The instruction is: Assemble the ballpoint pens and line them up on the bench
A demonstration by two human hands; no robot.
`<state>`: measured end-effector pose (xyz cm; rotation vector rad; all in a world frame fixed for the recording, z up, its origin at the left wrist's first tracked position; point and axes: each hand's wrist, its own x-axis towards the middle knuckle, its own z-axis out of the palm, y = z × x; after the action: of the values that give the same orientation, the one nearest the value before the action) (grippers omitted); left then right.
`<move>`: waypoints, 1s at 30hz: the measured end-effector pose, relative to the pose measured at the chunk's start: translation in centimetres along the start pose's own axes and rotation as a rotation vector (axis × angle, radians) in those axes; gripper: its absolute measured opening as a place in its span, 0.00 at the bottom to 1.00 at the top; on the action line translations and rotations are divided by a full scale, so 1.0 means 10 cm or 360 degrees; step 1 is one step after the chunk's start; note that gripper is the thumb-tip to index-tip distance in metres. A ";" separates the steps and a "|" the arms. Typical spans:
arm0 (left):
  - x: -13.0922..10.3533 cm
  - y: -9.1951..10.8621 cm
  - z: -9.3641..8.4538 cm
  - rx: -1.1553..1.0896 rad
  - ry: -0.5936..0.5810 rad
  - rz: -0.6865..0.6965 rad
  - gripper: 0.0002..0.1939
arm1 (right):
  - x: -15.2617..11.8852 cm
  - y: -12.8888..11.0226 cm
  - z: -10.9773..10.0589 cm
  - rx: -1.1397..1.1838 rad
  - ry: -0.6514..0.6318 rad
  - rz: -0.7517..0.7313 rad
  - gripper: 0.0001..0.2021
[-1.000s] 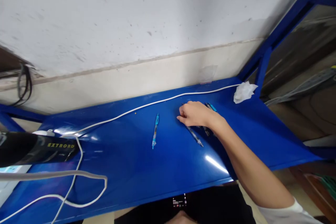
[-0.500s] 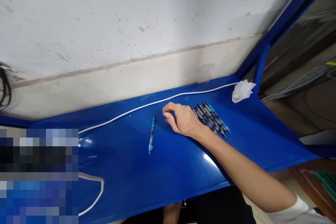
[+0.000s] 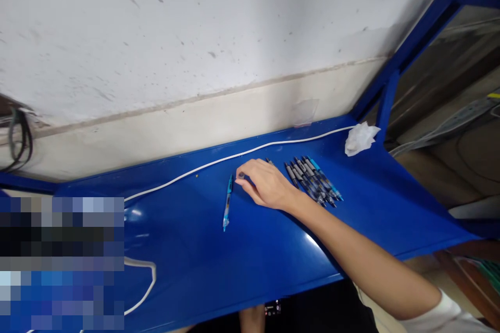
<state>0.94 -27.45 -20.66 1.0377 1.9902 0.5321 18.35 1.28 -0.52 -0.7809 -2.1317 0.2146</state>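
Note:
My right hand [image 3: 263,183] is low over the blue table, fingers curled and pinched around a dark pen [image 3: 241,175]. Most of that pen is hidden by the hand. A dark tip [image 3: 269,160] pokes out behind the knuckles; I cannot tell whether it belongs to the same pen. Just left of my fingertips lies a light blue pen [image 3: 227,203], pointing toward me. To the right, by my wrist, several grey and black pens [image 3: 308,177] lie side by side, with a blue pen [image 3: 326,179] at their right edge. Of my left arm [image 3: 252,318] only a strip shows below the table edge; its fingers are hidden.
A white cable [image 3: 219,157] runs along the back of the blue table [image 3: 187,260]. Crumpled white paper [image 3: 361,139] sits at the back right corner by the blue frame. A small lit screen [image 3: 272,307] shows below the front edge. The lower left is pixelated.
My right hand has shifted slightly left and down, bringing the held pen closer to the light blue pen. A dark tip now shows behind the hand. The view has shifted slightly.

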 end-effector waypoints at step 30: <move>0.05 -0.36 0.41 0.0252 0.0085 0.0053 0.32 | -0.08 0.07 0.04 0.0127 0.0085 0.0492 0.18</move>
<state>2.40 -29.11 -25.69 1.1652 2.0924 0.4293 18.74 1.40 -1.59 -1.0549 -1.9328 0.4338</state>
